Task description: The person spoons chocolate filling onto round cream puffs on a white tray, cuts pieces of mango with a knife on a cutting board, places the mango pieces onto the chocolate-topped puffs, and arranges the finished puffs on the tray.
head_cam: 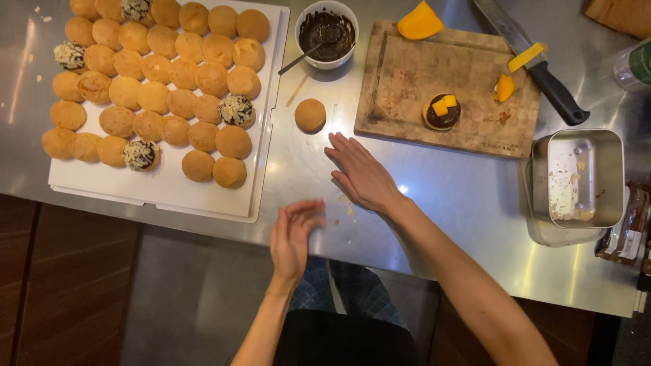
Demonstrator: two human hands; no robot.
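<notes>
My right hand (361,173) lies flat on the steel counter (461,196) with fingers spread, empty, pointing toward a single plain round bun (310,115) just beyond its fingertips. My left hand (291,237) hovers at the counter's near edge, palm turned sideways, fingers loosely apart, holding nothing. A few crumbs lie between the two hands.
A white tray (261,135) at left carries many buns, some topped with chocolate and flakes. A white bowl of chocolate with a spoon (327,32), a wooden board (407,81) with a chocolate-coated bun (441,112), orange fruit pieces, a knife (536,61) and steel tins (576,179) lie right.
</notes>
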